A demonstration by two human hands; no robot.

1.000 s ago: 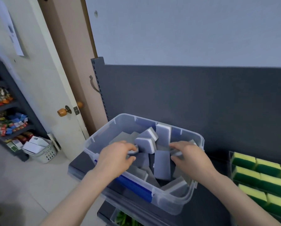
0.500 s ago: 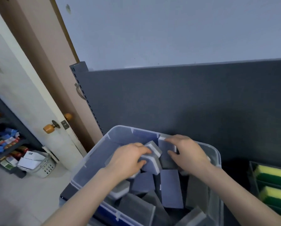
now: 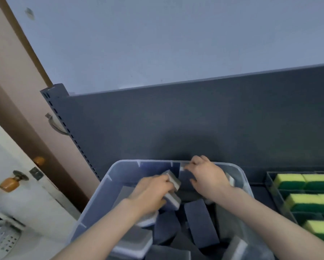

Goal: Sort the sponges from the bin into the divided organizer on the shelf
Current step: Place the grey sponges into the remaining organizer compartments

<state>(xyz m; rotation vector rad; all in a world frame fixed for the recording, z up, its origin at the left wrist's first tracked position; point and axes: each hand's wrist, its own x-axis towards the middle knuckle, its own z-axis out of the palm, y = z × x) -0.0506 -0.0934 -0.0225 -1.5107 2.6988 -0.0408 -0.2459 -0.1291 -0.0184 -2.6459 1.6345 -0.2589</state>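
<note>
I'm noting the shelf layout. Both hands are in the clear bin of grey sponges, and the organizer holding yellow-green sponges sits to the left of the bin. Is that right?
One detail is wrong: the head view shows the organizer holding yellow-green sponges to the right of the bin, not the left. The left hand and right hand are indeed in the clear bin of grey sponges.

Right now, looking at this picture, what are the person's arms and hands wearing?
Nothing visible. The left hand and right hand are bare: no gloves, rings or watch show. The left forearm and right forearm are bare too, with no sleeve in view.
</note>
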